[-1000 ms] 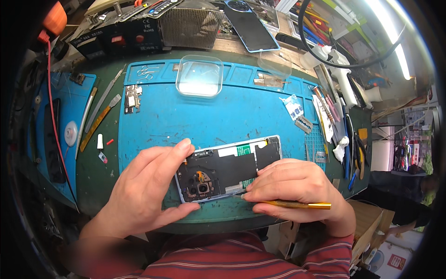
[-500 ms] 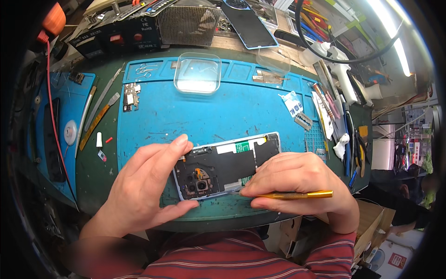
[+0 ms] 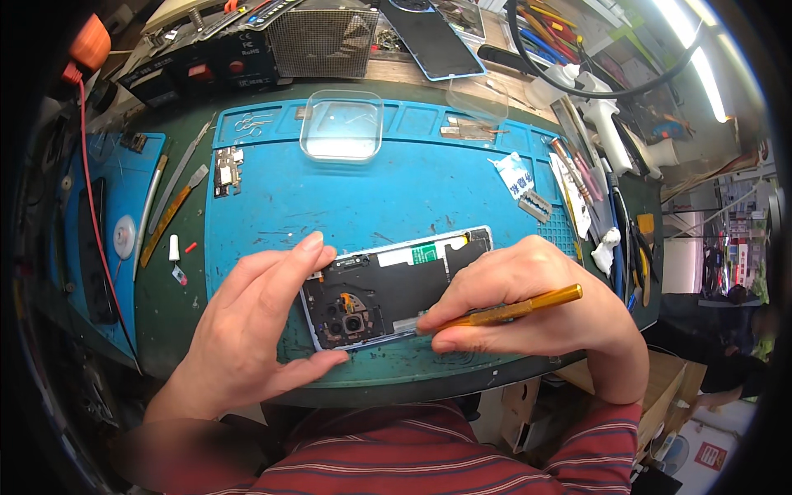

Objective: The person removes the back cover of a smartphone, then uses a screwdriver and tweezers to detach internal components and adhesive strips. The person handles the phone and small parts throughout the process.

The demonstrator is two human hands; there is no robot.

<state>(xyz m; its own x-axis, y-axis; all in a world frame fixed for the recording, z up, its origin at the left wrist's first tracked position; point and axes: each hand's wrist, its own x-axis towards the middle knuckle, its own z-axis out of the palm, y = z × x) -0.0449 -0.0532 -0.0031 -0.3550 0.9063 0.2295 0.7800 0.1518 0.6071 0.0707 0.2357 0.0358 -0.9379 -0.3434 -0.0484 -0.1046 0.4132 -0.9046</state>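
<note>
A phone with its back cover off (image 3: 388,289) lies near the front edge of the blue silicone mat (image 3: 371,198), showing a camera module (image 3: 353,323), a black plate and a green board. My left hand (image 3: 243,334) is closed on the phone's left end, fingertips at the top edge and thumb at the bottom. My right hand (image 3: 536,330) grips a gold-handled thin tool (image 3: 544,302), its tip hidden by my fingers at the phone's lower edge. A clear plastic box (image 3: 341,124) sits on the mat's back strip, and a razor blade (image 3: 536,208) lies to the right.
A second phone (image 3: 437,45) lies at the back beside a black machine (image 3: 206,70). Loose tools (image 3: 169,198) lie left, more (image 3: 639,256) right. A second mat (image 3: 115,305) with a red cable stands at far left. Another person in dark clothes (image 3: 701,330) is at the right edge.
My right hand and the tool have moved slightly up, the tool's back end now tilted higher. My left hand and the phone have shifted a little left and up in view.
</note>
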